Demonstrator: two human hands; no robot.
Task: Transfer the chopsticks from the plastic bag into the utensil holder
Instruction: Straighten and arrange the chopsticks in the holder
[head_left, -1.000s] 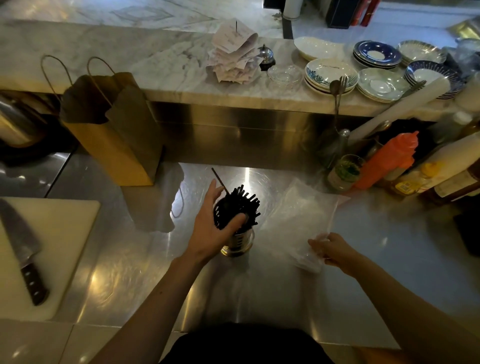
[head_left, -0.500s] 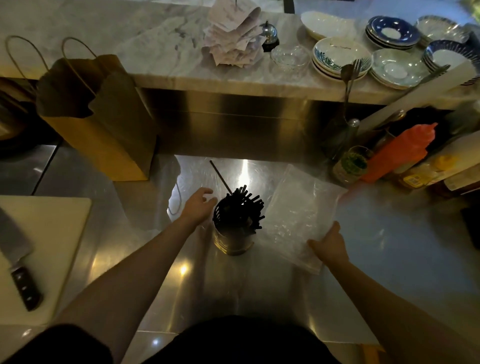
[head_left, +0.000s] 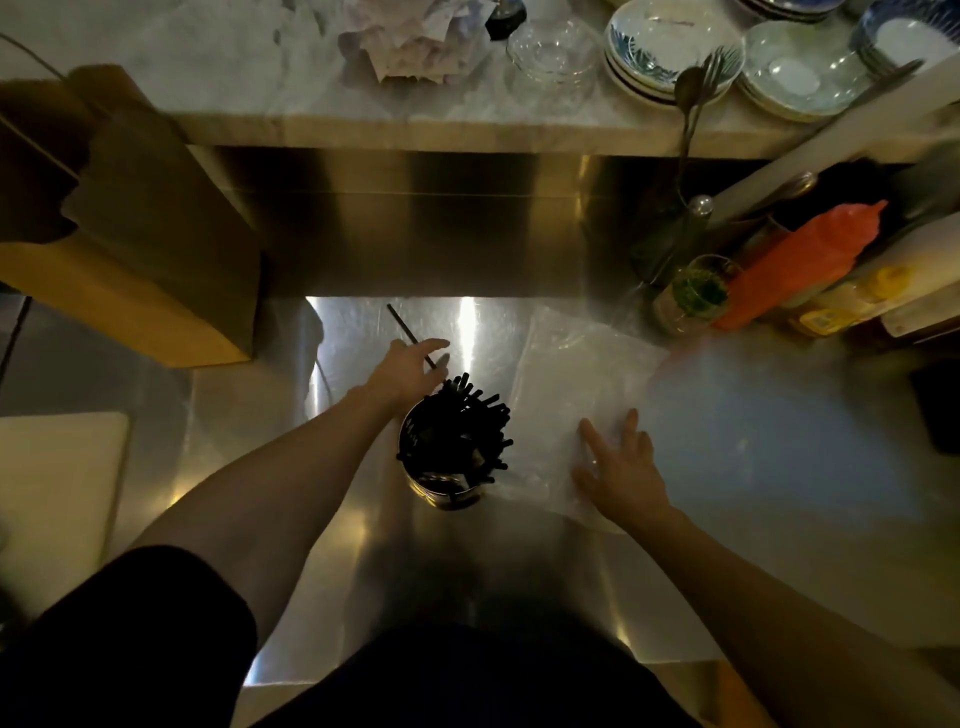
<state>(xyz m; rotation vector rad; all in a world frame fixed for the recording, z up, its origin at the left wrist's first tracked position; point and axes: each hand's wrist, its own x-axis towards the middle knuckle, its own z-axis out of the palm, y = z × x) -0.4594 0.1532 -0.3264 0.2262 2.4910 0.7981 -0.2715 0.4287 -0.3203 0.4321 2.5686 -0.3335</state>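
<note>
A round metal utensil holder (head_left: 448, 491) stands mid-counter, packed with several black chopsticks (head_left: 465, 421) that fan out above its rim. One loose black chopstick (head_left: 402, 323) lies on the steel counter just behind it. My left hand (head_left: 402, 371) reaches past the holder's left side, and its straight fingers and thumb lie on either side of that chopstick's near end. The clear plastic bag (head_left: 582, 364) lies flat to the right of the holder. My right hand (head_left: 621, 467) rests on the bag's near corner with fingers spread.
A brown paper bag (head_left: 156, 234) stands at the back left and a pale cutting board (head_left: 57, 493) lies at the left edge. An orange squeeze bottle (head_left: 800, 260), a jar (head_left: 691, 296) and other bottles crowd the back right. Stacked plates (head_left: 670, 47) sit on the marble ledge.
My left hand left the holder's side and moved back to the loose chopstick. My right hand let go of the bag's edge and now lies flat on it. The view tipped forward.
</note>
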